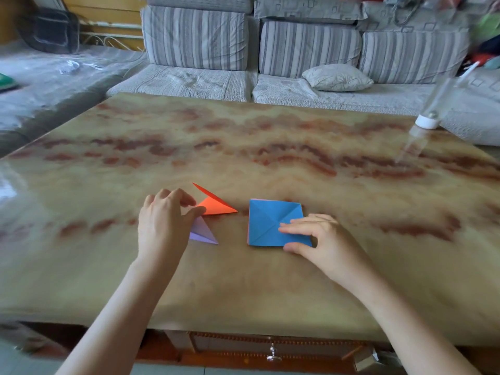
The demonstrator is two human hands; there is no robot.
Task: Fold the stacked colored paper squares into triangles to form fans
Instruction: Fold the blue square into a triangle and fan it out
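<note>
Working at a marble-patterned desk [270, 158], we lay our right hand [319, 236] with straight fingers flat on the stack of paper squares [266, 220], which is topped by a blue sheet, thumb against its near edge. The blue sheet carries diagonal creases, and a pink edge shows along the stack's left side. Our left hand [165, 220], fingers curled, pinches the near corner of an orange folded paper triangle [216, 207] between thumb and forefinger; its upper flap stands off the desk. A lavender folded paper triangle [202, 231] lies flat just beside that hand, partly hidden by it. Both triangles sit left of the stack, near it but apart. A striped grey sofa [194, 36] with a pale cushion [336, 77] runs behind the desk.
</note>
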